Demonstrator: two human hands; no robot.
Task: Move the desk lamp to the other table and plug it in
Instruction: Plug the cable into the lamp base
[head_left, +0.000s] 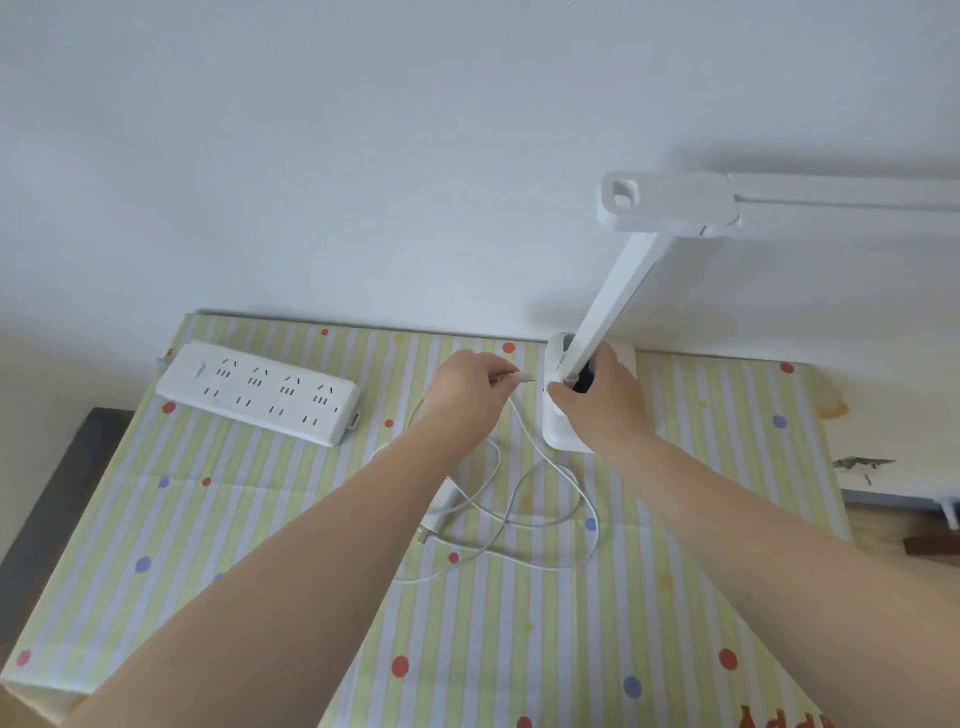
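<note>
A white desk lamp (618, 280) stands on the striped table (675, 597) by the wall, its head reaching off to the right. My right hand (602, 410) grips the lower end of the lamp's arm and rests on its base (555, 434). My left hand (467, 397) pinches the small plug end of the white cable (566, 483), its tip pointing at the base from a short gap. The rest of the cable lies in loose loops on the cloth, ending at a white adapter (444, 501) partly hidden under my left forearm.
A white power strip (260, 392) with several sockets lies at the table's back left, nothing plugged into it. A dark surface (47, 519) borders the table on the left. The wall stands right behind the lamp.
</note>
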